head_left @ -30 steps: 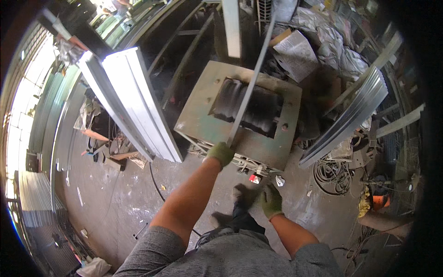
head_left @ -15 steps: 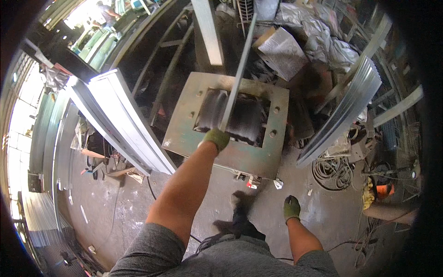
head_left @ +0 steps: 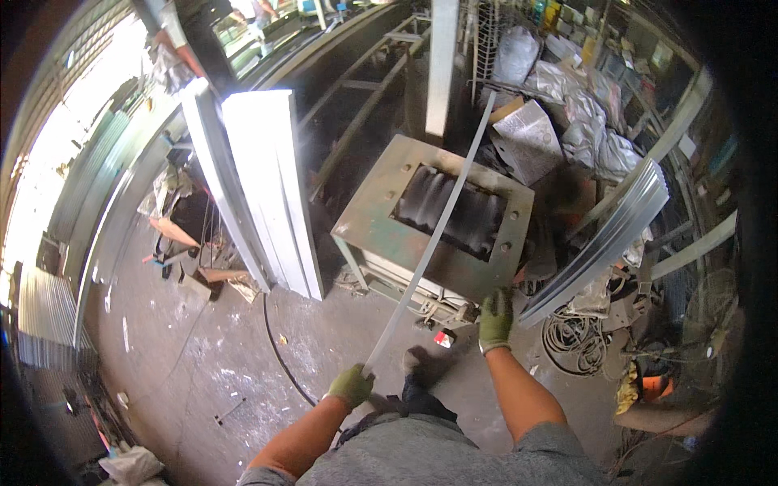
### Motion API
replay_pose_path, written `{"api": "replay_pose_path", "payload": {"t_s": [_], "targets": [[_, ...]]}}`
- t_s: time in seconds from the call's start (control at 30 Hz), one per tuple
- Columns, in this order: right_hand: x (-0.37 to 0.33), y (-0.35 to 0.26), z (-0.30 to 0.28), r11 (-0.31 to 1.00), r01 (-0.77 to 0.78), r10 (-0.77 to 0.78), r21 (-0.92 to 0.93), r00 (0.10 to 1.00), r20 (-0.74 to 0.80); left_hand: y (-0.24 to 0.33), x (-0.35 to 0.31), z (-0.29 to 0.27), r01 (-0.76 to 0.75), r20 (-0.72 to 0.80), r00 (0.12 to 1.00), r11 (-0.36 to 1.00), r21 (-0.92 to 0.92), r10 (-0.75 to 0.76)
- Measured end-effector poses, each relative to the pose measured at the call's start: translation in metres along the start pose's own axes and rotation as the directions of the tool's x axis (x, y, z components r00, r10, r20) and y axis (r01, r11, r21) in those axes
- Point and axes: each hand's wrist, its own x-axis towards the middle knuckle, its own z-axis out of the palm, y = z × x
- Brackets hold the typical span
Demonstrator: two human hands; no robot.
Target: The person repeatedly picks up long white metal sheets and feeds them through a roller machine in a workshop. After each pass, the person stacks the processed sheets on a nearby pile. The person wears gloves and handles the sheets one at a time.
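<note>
With my left hand (head_left: 351, 385) clamping the strip's (head_left: 429, 243) near end, its length lies over the machine (head_left: 381, 206) ahead, while my right hand (head_left: 495, 318) rests loosely open on the machine's edge, steadying.

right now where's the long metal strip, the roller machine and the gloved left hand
long metal strip (head_left: 433, 231), head view, middle of its length over the machine
roller machine (head_left: 369, 215), head view, flat top plate left of the rollers
left hand (head_left: 350, 385), head view, back of the green glove

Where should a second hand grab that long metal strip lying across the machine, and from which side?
Grip the metal strip on its bare length below the machine, just ahead of the left hand on its near end. Come from the right: the strip is thin and flat, and the right hand is already beside it.
</note>
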Motion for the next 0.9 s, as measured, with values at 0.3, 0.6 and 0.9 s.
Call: {"api": "replay_pose_path", "payload": {"t_s": [0.3, 0.6, 0.9], "targets": [[-0.08, -0.149, 0.063, 0.886, 0.447, -0.464, 0.124, 0.851, 0.246, -0.201, -0.212, 0.08, 0.164, 0.15, 0.977, 0.985, -0.056, -0.154], [-0.188, -0.187, 0.025, 0.748, 0.65, -0.607, 0.137, 0.585, 0.538, -0.288, -0.325, 0.128, 0.257, -0.012, 0.965, 0.958, -0.129, -0.26], [-0.122, -0.172, 0.043, 0.801, 0.596, -0.541, 0.06, 0.676, 0.501, -0.236, -0.251, 0.11, 0.253, 0.052, 0.967, 0.947, -0.199, -0.248]]}}
